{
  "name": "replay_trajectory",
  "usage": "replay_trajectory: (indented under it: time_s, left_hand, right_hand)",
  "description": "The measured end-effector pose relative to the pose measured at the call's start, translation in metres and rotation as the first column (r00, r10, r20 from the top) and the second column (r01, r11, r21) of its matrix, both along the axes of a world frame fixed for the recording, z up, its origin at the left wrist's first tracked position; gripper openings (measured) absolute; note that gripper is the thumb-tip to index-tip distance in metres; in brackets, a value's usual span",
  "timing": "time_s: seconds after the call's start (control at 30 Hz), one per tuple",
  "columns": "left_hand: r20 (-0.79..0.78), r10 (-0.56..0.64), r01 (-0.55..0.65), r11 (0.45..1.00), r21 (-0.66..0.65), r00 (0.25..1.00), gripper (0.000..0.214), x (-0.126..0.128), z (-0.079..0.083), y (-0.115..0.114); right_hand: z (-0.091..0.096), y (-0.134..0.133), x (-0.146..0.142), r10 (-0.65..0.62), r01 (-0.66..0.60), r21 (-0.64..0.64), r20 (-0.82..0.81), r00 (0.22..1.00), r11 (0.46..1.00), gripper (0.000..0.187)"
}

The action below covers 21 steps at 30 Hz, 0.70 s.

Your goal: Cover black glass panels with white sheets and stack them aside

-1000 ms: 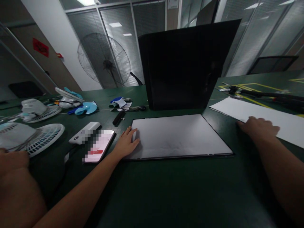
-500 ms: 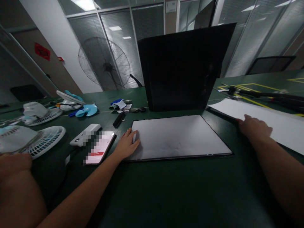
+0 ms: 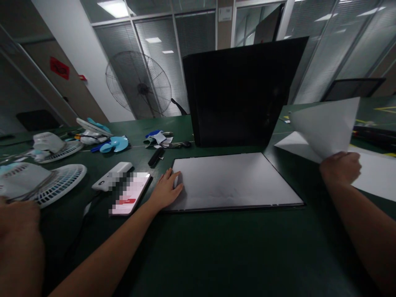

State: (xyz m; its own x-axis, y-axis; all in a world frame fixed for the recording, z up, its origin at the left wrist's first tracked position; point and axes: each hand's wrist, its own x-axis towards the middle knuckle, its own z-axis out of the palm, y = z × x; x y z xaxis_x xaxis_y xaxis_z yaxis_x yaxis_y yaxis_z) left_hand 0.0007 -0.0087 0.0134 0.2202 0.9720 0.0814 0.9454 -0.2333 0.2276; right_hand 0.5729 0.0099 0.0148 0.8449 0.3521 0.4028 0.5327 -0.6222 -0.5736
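A flat white panel with a thin dark frame (image 3: 229, 179) lies on the green table. My left hand (image 3: 167, 189) rests on its left edge, palm down with the fingers apart. At the right, my right hand (image 3: 340, 167) is closed on a thin white sheet (image 3: 326, 128), whose raised part curls upward above the hand. Beneath it another white sheet (image 3: 377, 173) lies flat on the table. Behind the panel a large black screen-like board (image 3: 238, 95) stands upright, leaning slightly.
Left of my hand lie a phone (image 3: 131, 194), a white power bank-like device (image 3: 113, 175) and a small black object (image 3: 156, 157). Fan parts (image 3: 63, 183) sit further left, near another person's hand (image 3: 18, 218). Dark equipment (image 3: 377, 138) lies far right.
My right hand has closed on a white sheet and lifted it off the one below, bending it upward. My left hand stays on the panel.
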Motion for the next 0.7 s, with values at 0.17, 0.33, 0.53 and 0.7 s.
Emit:
replay_trajectory:
  time_s: [0.17, 0.33, 0.53, 0.7]
  left_hand:
    - [0.004, -0.008, 0.008, 1.0, 0.021, 1.0, 0.061, -0.001, -0.003, 0.001]
    - [0.017, -0.002, 0.001, 1.0, 0.018, 1.0, 0.06, -0.001, -0.001, 0.0]
    - [0.118, 0.016, -0.017, 1.0, 0.012, 0.993, 0.064, 0.001, 0.0, -0.001]
    - [0.243, 0.0, -0.01, 0.999, 0.038, 0.97, 0.067, -0.006, -0.008, 0.004]
  right_hand:
    - [0.018, -0.007, -0.039, 0.135, -0.138, -0.004, 0.226, 0.965, 0.99, 0.051]
    - [0.032, -0.018, -0.108, 0.587, -0.509, -0.292, 0.401, 0.704, 0.81, 0.045]
    - [0.04, -0.06, -0.214, 0.963, -0.669, -0.71, 0.269, 0.032, 0.221, 0.033]
    - [0.036, -0.091, -0.26, 0.93, -0.666, -0.736, 0.153, -0.335, -0.119, 0.029]
